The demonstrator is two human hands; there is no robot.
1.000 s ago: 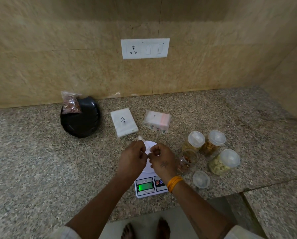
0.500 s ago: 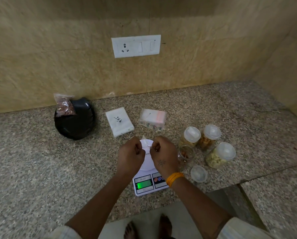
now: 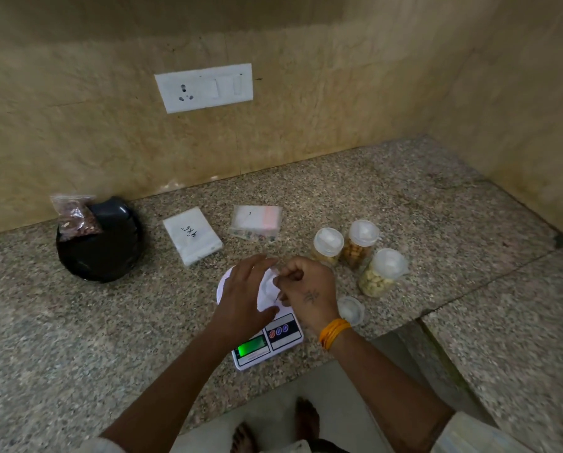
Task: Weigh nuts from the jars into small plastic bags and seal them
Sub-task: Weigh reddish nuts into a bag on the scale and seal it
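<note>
Left hand (image 3: 241, 295) fingers spread over scale (image 3: 267, 341), right hand (image 3: 306, 289) pinching small bag (image 3: 268, 287), three lidded jars (image 3: 355, 253) just right, loose lid (image 3: 350, 309) beside wrist, black plate (image 3: 100, 246) far left.

Scale (image 3: 267, 341) at the counter's (image 3: 404, 197) front edge — jars (image 3: 360, 253) right, bag packs (image 3: 224, 228) behind, plate (image 3: 98, 246) far left.
</note>
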